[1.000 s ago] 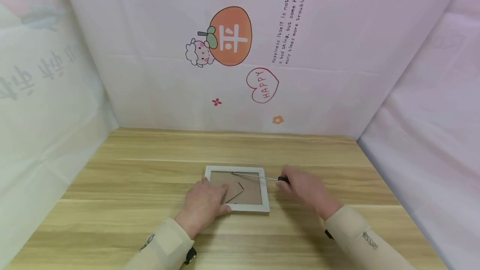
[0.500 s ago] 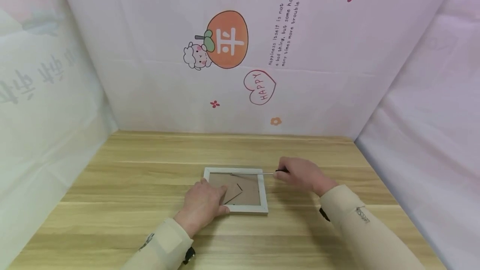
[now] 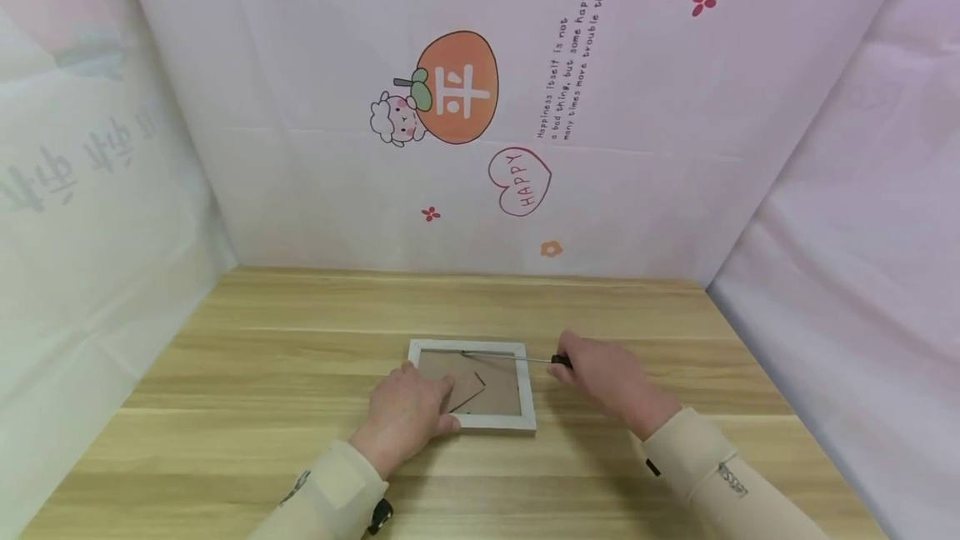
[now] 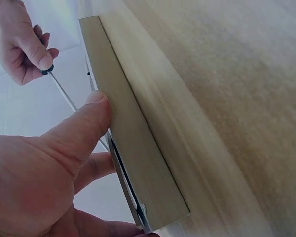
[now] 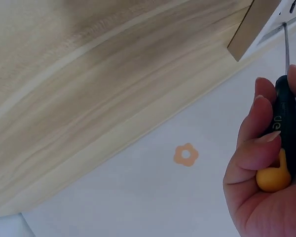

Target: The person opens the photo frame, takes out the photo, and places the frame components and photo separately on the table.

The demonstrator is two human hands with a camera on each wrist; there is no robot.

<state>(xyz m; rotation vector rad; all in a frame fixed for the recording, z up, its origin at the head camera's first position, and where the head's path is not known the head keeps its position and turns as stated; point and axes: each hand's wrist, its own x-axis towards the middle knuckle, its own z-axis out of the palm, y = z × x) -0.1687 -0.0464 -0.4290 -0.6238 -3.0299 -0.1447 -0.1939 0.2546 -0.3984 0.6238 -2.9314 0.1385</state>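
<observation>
Head view: your left hand grips the picture frame, right hand the screwdriver, pointing left, seemingly touching the far rail.

Head view from high up, facing forward and down at table, left wrist view tilted, near frame, right wrist view tilted, near tool, all three showing both

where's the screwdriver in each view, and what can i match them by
Head: screwdriver just right of centre, lower half, in the right hand.
Left wrist: upper left, shaft passing behind the thumb of the left hand.
Right wrist: far right, shaft pointing up.
Shared landmark: the frame, low middle, centre, top right respectively.
</observation>
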